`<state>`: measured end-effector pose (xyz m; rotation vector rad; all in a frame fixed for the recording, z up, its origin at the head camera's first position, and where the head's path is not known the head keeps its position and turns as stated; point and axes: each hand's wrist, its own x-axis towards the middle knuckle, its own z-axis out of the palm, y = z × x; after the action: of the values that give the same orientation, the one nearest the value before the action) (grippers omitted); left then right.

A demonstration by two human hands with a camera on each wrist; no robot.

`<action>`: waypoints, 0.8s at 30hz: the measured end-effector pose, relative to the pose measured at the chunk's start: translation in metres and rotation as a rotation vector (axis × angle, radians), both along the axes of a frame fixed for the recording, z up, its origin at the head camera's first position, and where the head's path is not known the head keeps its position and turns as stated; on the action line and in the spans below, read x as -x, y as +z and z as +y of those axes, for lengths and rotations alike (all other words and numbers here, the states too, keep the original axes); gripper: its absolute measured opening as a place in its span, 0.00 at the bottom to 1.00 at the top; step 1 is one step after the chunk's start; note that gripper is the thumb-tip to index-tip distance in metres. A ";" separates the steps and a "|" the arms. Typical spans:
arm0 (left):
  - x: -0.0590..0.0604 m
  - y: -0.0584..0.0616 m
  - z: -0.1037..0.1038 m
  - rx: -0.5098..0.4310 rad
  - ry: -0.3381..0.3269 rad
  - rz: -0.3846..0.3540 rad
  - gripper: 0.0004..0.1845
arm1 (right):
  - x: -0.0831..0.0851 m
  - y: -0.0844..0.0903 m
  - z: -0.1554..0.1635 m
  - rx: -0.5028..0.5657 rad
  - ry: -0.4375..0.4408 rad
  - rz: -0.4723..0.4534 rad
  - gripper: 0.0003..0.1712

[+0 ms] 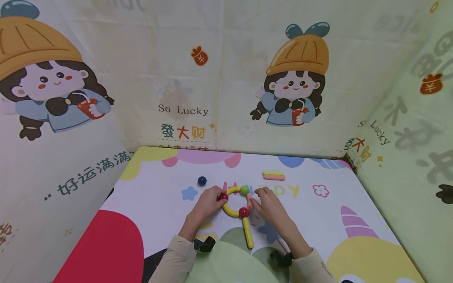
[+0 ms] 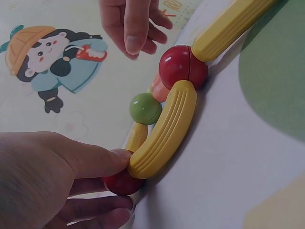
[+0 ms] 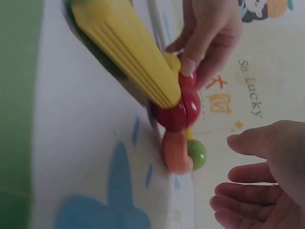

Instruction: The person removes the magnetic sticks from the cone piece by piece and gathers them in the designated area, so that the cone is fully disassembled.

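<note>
A ring of toy building pieces lies on the table: yellow curved sticks [image 2: 167, 131], a pink curved stick [image 3: 176, 151], a green ball [image 1: 244, 190] and two red balls. From the lower red ball [image 1: 243, 212], a straight yellow stick [image 1: 248, 234] points toward the person. My left hand [image 1: 209, 202] pinches the left red ball [image 2: 123, 183] between thumb and fingers, where two yellow curves meet. On the other side, my right hand [image 1: 271, 208] is beside the pink curve, thumb and fingers spread; the right wrist view shows it apart from the pieces, holding nothing.
Beyond the left hand sits a dark blue ball [image 1: 202, 181]. Farther back to the right, a yellow-green stick [image 1: 273, 173] and a pink stick [image 1: 274, 177] lie side by side. Printed cloth walls [image 1: 226, 78] stand behind and beside the table [image 1: 304, 212].
</note>
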<state>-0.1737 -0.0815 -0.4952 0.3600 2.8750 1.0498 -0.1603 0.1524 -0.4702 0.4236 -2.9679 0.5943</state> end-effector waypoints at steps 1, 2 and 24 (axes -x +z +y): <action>0.000 0.000 0.000 0.002 -0.001 -0.001 0.21 | -0.003 -0.001 -0.002 0.000 0.012 0.000 0.23; 0.000 0.000 0.000 0.000 0.000 -0.002 0.21 | -0.006 -0.002 -0.004 -0.002 0.020 -0.004 0.23; 0.001 -0.001 -0.002 -0.007 -0.011 0.020 0.21 | -0.027 -0.015 -0.023 -0.041 0.010 -0.206 0.24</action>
<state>-0.1745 -0.0839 -0.4965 0.3876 2.8842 1.0604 -0.1332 0.1299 -0.4851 0.4030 -3.1800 0.6148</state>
